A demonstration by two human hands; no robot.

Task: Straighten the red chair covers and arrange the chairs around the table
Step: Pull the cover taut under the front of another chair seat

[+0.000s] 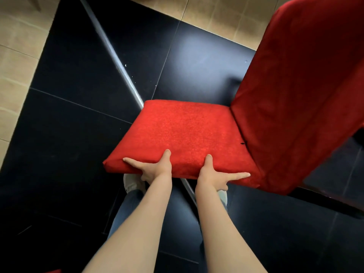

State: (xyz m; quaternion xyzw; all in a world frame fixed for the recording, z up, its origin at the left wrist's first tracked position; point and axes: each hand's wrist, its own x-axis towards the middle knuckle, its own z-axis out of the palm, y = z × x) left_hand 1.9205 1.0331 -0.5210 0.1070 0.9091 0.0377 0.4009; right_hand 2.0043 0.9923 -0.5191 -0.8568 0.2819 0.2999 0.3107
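Both hands hold the near edge of the red seat cushion (183,134). The left hand (155,168) and the right hand (211,174) each have a thumb on top and a finger stretched along the side. The other fingers are hidden underneath. The cover looks soft and probably slides, so hold the firm edge. Behind stands the covered chair back (301,91), on dark floor tiles (78,95).

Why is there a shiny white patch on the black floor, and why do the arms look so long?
Head view: soft glare from light above falls on the glossy black floor; the wide-angle lens stretches the forearms and bends the chair back near the edge; the red seat is sharp and brightly lit, and the corners are darker.
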